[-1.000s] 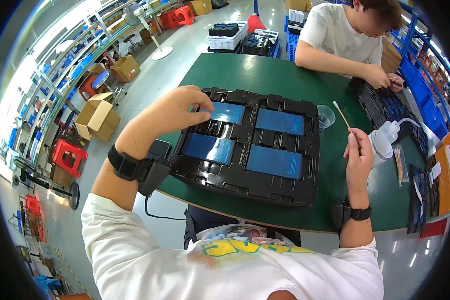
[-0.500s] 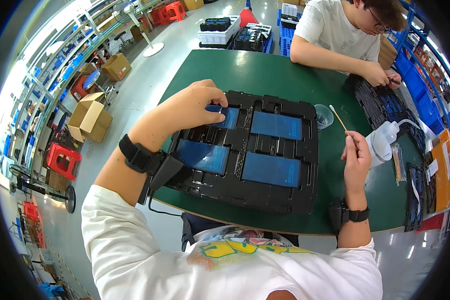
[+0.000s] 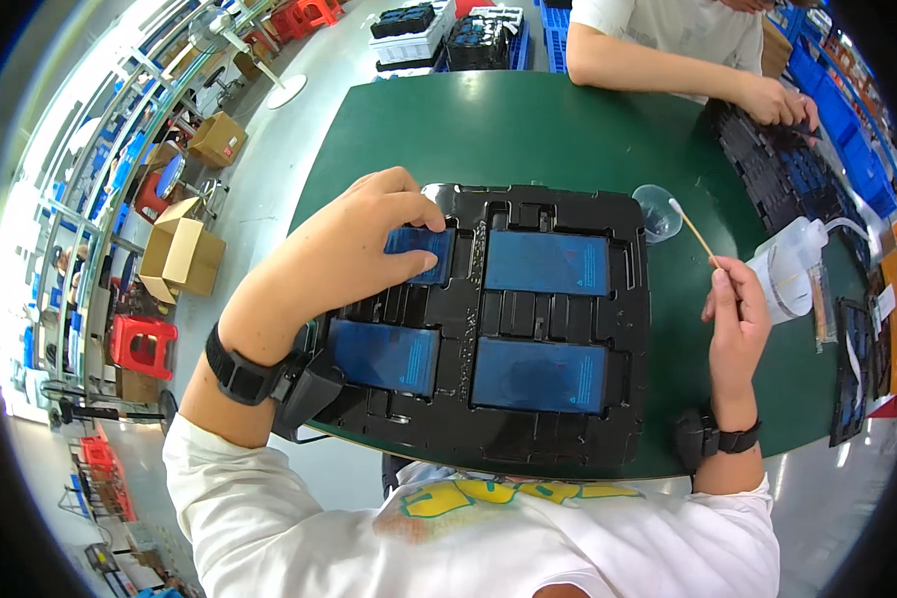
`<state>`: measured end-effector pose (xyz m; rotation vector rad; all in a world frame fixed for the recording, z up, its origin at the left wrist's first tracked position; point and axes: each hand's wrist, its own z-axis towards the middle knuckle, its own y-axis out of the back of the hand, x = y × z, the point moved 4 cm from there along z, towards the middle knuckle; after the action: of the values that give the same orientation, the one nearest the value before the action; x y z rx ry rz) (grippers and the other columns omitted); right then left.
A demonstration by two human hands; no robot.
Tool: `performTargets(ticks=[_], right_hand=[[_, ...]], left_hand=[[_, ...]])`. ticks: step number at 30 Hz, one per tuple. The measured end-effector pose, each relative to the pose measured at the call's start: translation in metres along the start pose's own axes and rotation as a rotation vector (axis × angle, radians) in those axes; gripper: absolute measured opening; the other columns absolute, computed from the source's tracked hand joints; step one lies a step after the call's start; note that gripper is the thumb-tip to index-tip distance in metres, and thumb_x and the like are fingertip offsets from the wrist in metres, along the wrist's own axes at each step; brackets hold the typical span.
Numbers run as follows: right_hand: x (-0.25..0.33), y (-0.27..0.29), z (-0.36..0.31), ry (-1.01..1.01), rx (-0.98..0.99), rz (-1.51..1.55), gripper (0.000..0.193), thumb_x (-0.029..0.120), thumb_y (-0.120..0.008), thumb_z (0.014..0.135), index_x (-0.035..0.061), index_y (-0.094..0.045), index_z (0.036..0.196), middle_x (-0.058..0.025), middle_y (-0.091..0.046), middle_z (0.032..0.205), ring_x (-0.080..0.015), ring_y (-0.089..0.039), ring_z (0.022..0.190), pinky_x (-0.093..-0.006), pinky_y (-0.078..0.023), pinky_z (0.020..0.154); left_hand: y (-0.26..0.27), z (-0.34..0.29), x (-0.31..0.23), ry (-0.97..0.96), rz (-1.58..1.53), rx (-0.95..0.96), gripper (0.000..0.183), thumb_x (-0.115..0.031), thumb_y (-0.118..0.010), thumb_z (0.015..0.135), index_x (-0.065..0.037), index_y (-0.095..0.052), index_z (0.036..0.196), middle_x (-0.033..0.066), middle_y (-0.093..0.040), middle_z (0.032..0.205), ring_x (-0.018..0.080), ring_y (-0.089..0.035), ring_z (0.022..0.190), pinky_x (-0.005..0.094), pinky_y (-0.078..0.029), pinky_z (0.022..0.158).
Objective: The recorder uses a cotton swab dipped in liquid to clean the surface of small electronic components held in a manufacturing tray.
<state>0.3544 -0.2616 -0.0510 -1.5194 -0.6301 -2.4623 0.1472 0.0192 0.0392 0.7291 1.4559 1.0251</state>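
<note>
A black moulded tray (image 3: 465,439) lies on the green table in front of me, with several flat blue rectangular pieces set in its recesses. My left hand (image 3: 384,224) is over the far-left blue piece (image 3: 414,243), thumb and fingers apart at its edges and hiding part of it. The near-left piece (image 3: 384,356), far-right piece (image 3: 546,263) and near-right piece (image 3: 540,375) lie flat. Right of the tray, my right hand (image 3: 738,317) pinches the wooden stick of a cotton swab (image 3: 703,242), its white tip pointing up and left beside a clear plastic cup (image 3: 656,213).
A white squeeze bottle (image 3: 785,271) and a packet of swabs (image 3: 824,311) stand beyond my right hand. Across the green table (image 3: 448,130), a co-worker's hands (image 3: 782,102) work over another black tray (image 3: 762,164). Dark strips (image 3: 849,374) lie at the right edge.
My left thumb and fingers have spread apart at the far-left piece, which now sits flatter in its recess. My right hand still holds the swab. The view has shifted slightly.
</note>
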Motion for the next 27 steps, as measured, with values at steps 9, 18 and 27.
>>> performTargets(ticks=[9, 18, 27], right_hand=[[-0.002, 0.001, 0.002, -0.038, 0.005, 0.001, 0.017, 0.01, -0.054, 0.097, -0.0006, -0.062, 0.107, 0.002, -0.051, 0.071, -0.0034, -0.043, 0.058, -0.0189, -0.033, 0.052], [0.009, 0.001, 0.004, -0.009, -0.026, 0.006, 0.016, 0.009, -0.054, 0.097, -0.0007, -0.062, 0.107, 0.0026, -0.052, 0.072, -0.0033, -0.044, 0.059, -0.019, -0.034, 0.052], [0.059, 0.008, -0.007, -0.171, 0.121, 0.119, 0.014, 0.014, -0.051, 0.097, 0.0017, -0.058, 0.099, 0.0, -0.053, 0.072, -0.0059, -0.048, 0.06, -0.0204, -0.038, 0.054]], left_hand=[[-0.004, 0.016, 0.004, 0.043, -0.109, 0.055, 0.016, -0.003, -0.069, 0.078, -0.002, -0.058, 0.089, 0.0064, -0.051, 0.088, 0.0204, -0.052, 0.082, 0.0316, -0.044, 0.076], [-0.004, 0.012, 0.016, -0.109, -0.107, 0.05, 0.01, -0.002, -0.061, 0.084, -0.002, -0.053, 0.088, 0.007, -0.048, 0.088, 0.0202, -0.051, 0.08, 0.0303, -0.044, 0.075], [-0.007, -0.019, 0.023, -0.24, -0.111, -0.105, 0.007, -0.002, -0.056, 0.088, -0.003, -0.049, 0.09, 0.0079, -0.055, 0.094, 0.0238, -0.052, 0.091, 0.0337, -0.043, 0.082]])
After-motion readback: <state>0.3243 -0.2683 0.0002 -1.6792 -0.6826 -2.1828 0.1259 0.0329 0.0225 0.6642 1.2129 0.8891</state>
